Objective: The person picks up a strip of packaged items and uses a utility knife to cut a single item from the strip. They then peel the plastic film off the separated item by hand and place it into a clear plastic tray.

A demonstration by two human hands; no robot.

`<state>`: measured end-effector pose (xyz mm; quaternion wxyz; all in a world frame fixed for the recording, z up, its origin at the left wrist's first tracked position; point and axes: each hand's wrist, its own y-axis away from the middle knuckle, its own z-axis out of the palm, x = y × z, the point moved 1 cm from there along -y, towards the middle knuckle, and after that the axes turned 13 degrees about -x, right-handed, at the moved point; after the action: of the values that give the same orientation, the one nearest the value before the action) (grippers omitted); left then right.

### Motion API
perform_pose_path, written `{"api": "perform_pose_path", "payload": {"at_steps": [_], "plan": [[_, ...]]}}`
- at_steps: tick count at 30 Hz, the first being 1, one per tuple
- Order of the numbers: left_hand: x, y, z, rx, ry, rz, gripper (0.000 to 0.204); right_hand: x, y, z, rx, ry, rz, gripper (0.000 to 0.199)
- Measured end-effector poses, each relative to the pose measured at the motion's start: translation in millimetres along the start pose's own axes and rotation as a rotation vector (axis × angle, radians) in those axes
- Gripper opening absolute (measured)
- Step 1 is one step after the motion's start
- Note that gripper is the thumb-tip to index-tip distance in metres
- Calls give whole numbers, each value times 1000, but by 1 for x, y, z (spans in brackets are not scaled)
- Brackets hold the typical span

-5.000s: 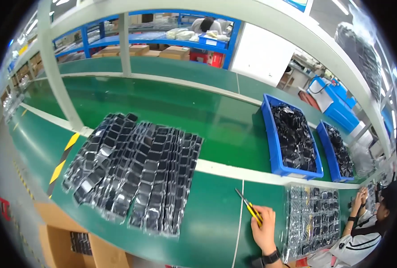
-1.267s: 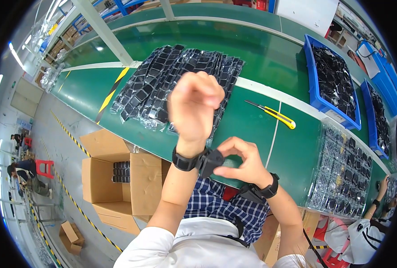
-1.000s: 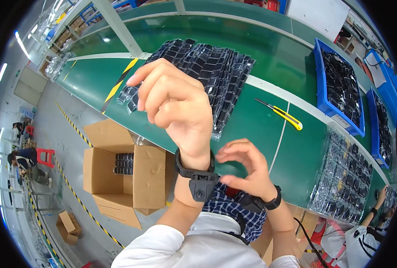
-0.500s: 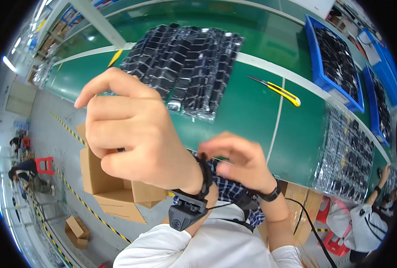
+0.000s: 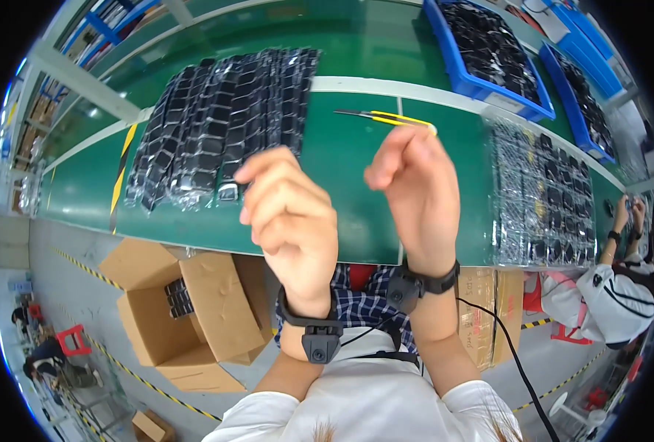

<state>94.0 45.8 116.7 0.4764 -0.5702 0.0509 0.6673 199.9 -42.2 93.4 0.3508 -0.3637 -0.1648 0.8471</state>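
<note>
Yellow-handled utility knife lies on the green conveyor belt, just beyond the raised right hand; left hand alongside, both empty, fingers loosely curled. Open cardboard box stands on the floor below.

Both hands are raised above the green surface, each with a black wrist strap. The left hand has its fingers curled and holds nothing visible; the right hand is loosely closed, also with nothing visible in it. At 11 o'clock lie rows of bagged black parts. A yellow utility knife lies at 12 o'clock, just beyond the right hand. Blue bins sit at 1 o'clock, an open cardboard box at 8 o'clock.
</note>
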Motion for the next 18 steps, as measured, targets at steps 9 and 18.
{"api": "perform_pose_path", "payload": {"at_steps": [9,18], "plan": [[-8,-37,7,-121,23,13,8,41,78,31,-116,206,324,77],[-10,-38,-4,-80,42,35,10,57,98,24,-22,180,428,90]]}}
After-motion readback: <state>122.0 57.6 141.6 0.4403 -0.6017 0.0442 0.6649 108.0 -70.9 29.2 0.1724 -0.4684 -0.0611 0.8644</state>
